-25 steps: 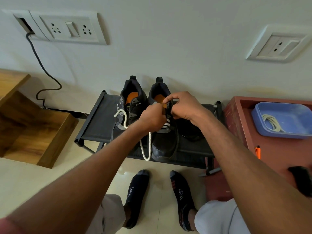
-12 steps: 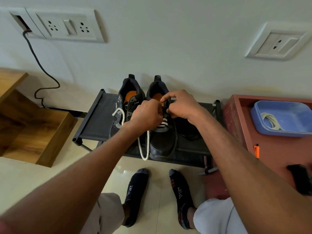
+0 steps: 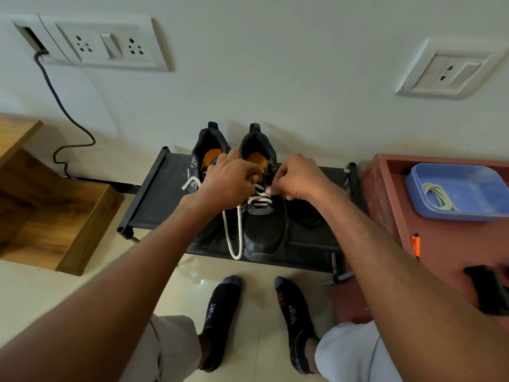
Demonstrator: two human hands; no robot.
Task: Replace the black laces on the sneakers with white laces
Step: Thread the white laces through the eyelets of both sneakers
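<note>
Two black sneakers with orange insoles stand side by side on a low black rack (image 3: pixel 154 199). The right sneaker (image 3: pixel 264 230) has a white lace (image 3: pixel 259 200) crossed through its lower eyelets; a long loop of that lace (image 3: pixel 234 238) hangs down past the rack's front edge. My left hand (image 3: pixel 225 183) grips the lace over the shoe's left eyelets. My right hand (image 3: pixel 297 177) pinches the lace end at the right eyelets. The left sneaker (image 3: pixel 206 150) is mostly hidden behind my left hand, with a bit of white lace (image 3: pixel 190 183) at its side.
A blue tray (image 3: pixel 451 213) holding a coiled pale lace (image 3: pixel 438 195) sits on a red cabinet (image 3: pixel 385 205) at right, with an orange pen (image 3: pixel 415 244) and a black object (image 3: pixel 487 288). Wooden steps (image 3: pixel 55 216) stand at left. My socked feet (image 3: pixel 220 312) are on the tiled floor.
My hands have drawn slightly apart over the right sneaker's tongue. The crossed white lace between them shows more than before.
</note>
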